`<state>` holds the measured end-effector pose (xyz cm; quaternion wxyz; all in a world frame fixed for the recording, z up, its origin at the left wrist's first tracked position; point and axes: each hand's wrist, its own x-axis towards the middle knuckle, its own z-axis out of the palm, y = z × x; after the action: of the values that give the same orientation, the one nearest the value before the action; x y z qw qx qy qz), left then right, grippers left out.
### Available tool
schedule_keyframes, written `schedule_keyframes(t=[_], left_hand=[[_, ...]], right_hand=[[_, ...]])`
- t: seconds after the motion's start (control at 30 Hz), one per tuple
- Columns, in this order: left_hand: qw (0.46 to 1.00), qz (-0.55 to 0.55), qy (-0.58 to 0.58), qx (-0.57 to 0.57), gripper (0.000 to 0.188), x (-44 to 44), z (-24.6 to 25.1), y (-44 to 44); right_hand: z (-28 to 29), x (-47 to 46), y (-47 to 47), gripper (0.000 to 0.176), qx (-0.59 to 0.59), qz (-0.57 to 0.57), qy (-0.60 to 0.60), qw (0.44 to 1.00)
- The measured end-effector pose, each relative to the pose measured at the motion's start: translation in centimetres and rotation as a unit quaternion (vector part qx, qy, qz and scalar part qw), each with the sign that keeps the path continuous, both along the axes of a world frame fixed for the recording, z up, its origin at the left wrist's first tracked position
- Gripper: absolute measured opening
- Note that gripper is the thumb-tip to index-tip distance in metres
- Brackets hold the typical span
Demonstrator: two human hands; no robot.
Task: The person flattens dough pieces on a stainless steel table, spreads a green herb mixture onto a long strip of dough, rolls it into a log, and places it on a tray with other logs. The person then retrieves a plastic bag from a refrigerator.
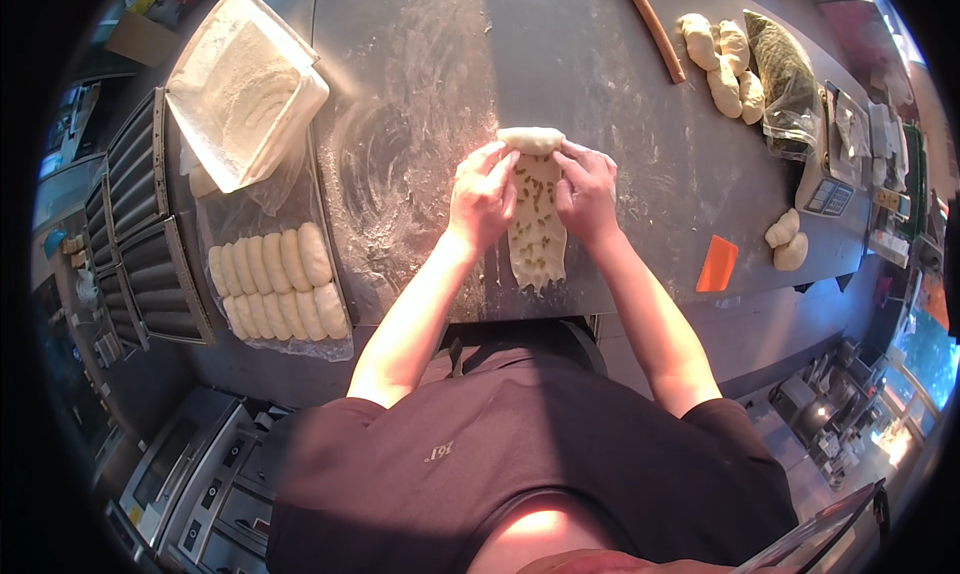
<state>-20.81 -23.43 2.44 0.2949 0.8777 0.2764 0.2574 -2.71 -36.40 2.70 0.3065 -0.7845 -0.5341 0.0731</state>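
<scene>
A long flat strip of dough (537, 233) lies on the floured metal worktop before me, dotted with small green pieces that look like seeds or raisins. Its far end is rolled into a thick pale roll (531, 140). My left hand (484, 188) grips the roll's left end with thumb and fingers. At the right end, my right hand (586, 191) does the same. The strip's near end is ragged and reaches close to the table's front edge.
Left stand a flour tub (259, 98), shaped dough rolls (274, 281) on plastic, and baking trays (139, 169). Rightward are an orange scraper (716, 263), a rolling pin (652, 30), dough pieces (724, 86), two smaller lumps (790, 251), a filled plastic bag (781, 60) and a scale (827, 197).
</scene>
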Motion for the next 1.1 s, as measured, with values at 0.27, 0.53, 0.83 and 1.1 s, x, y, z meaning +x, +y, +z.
schedule_keyframes(t=[0.27,0.53,0.83,1.1], left_hand=[[1.0,0.011,0.002,-0.009,0.057,-0.9,0.3,-2.1],[0.979,0.045,-0.067,-0.187,0.052,-2.4,0.9,-5.0],[0.996,0.081,-0.015,-0.034,0.049,-3.8,2.1,-7.9],[0.989,0.065,-0.033,-0.132,0.05,-5.4,1.3,-11.1]], right_hand=[[1.2,-1.3,-1.0,0.048,-0.013,-0.036,0.025,0.999],[0.5,-1.9,-4.1,0.051,0.0,-0.035,0.086,0.996],[2.1,-3.1,-6.3,0.05,0.035,-0.003,0.021,0.999],[2.5,-3.6,-9.4,0.043,-0.025,0.022,0.138,0.99]])
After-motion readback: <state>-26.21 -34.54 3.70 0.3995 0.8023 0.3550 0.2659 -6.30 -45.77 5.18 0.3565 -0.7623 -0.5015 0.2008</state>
